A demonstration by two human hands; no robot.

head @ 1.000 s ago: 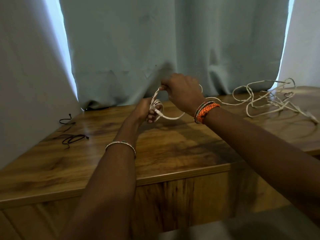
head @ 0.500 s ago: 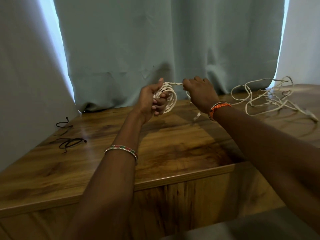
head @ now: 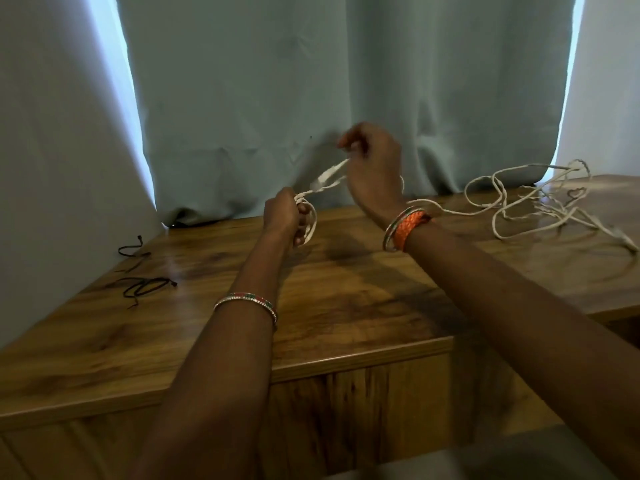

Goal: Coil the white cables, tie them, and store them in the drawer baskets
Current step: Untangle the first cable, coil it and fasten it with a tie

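My left hand (head: 282, 216) grips a small coil of white cable (head: 311, 223) above the wooden cabinet top (head: 346, 299). A blurred strand of the same cable (head: 329, 178) runs up and to the right from the coil into my right hand (head: 372, 168), which pinches it higher up in front of the curtain. Past my right wrist the cable trails right into a loose tangle of white cable (head: 540, 202) lying on the top at the far right.
Thin black ties (head: 145, 285) lie at the left of the cabinet top, another black tie (head: 130, 249) nearer the wall. A grey-blue curtain (head: 277, 98) hangs right behind the top. The cabinet front (head: 346, 410) drops away below the near edge.
My right hand has risen up and away from the coil, drawing a strand taut. My left hand has turned and lowered slightly with the coil.
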